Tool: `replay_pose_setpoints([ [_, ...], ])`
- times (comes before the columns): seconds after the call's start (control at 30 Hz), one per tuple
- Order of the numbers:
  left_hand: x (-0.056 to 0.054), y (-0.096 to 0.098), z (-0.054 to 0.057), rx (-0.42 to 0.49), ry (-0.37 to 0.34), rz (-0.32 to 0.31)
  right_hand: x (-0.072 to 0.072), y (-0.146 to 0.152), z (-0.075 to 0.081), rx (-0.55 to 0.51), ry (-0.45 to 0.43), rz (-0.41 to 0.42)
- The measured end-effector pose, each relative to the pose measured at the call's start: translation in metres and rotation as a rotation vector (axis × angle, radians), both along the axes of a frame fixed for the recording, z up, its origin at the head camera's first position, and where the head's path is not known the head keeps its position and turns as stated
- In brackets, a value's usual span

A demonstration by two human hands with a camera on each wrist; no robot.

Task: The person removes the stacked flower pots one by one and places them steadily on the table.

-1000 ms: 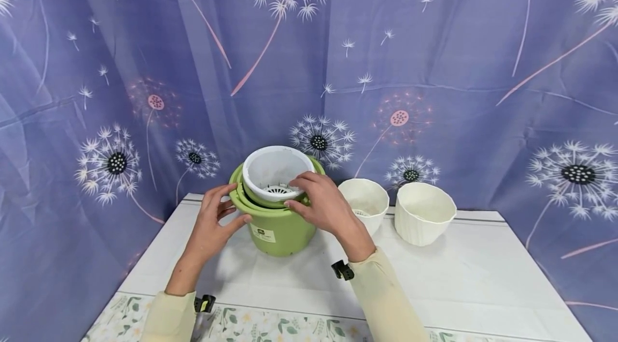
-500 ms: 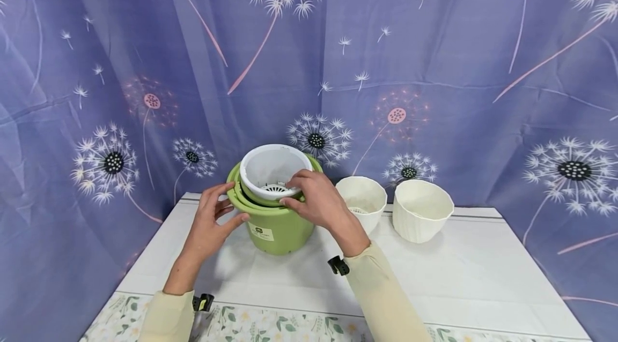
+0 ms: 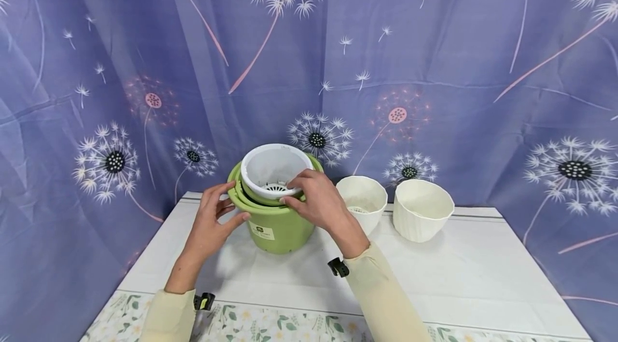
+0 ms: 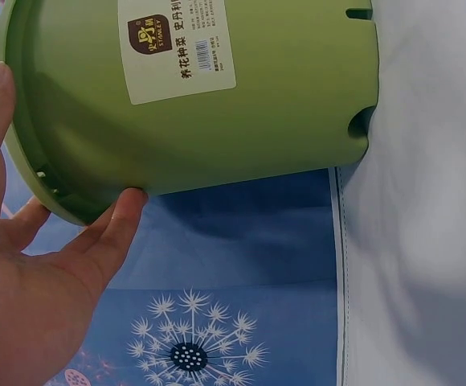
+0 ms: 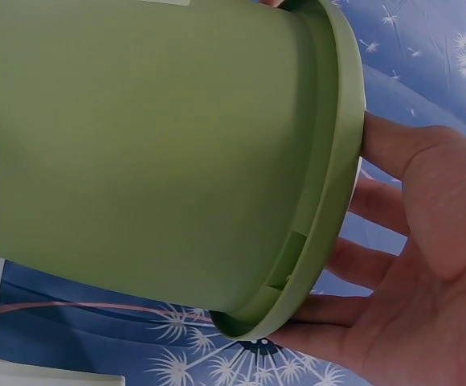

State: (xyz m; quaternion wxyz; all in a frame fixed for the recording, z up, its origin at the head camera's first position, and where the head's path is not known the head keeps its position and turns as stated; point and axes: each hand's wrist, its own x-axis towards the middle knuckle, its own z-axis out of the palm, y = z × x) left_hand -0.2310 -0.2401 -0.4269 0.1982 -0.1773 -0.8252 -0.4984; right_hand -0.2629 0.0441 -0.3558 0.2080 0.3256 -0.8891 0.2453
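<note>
A white plastic flower pot [image 3: 272,162] with a slotted bottom sits nested inside green flower pots, its rim highest. The large outer green pot [image 3: 285,232] stands on the table and bears a label [image 4: 181,48]. My left hand [image 3: 212,216] holds the outer pot's rim from the left, thumb in front; in the left wrist view, fingertips touch its wall under the rim. My right hand [image 3: 321,200] pinches the white pot's near right rim, fingertips inside and thumb outside. In the right wrist view, the right fingers pass behind the green rim [image 5: 341,161], their tips hidden.
Two cream pots stand to the right: one pot [image 3: 362,197] partly behind my right arm, the other pot [image 3: 422,210] farther right. A blue dandelion-print curtain [image 3: 434,63] hangs close behind. A floral cloth [image 3: 270,326] covers the table's near edge.
The head view has shifted slightly. Both hands keep the same places on the pots, and the pots have not visibly moved.
</note>
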Motion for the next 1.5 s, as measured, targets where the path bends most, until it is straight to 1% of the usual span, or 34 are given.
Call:
replay_pose_setpoints([
  [0.17, 0.001, 0.001, -0.001, 0.0, -0.001, -0.002, 0.001, -0.001, -0.004, -0.021, 0.018, -0.015],
  [0.4, 0.0, -0.001, -0.002, -0.002, -0.018, -0.001, 0.0, -0.003, -0.009, -0.048, 0.071, -0.027],
  [0.6, -0.001, -0.001, 0.0, 0.0, -0.004, -0.007, 0.0, -0.004, -0.012, -0.074, 0.108, -0.037],
  [0.73, -0.001, -0.002, 0.0, 0.003, 0.0, -0.009, 0.0, -0.005, -0.014, -0.094, 0.119, -0.043],
  [0.97, -0.002, -0.002, -0.002, 0.0, -0.006, -0.005, 0.0, -0.005, -0.018, -0.143, 0.11, -0.048],
  [1.2, -0.001, -0.001, -0.002, 0.005, -0.011, -0.001, -0.001, -0.007, -0.02, -0.159, 0.15, -0.031],
  [1.5, -0.001, -0.001, 0.0, -0.002, -0.004, 0.0, -0.002, -0.009, -0.024, -0.201, 0.166, -0.024],
])
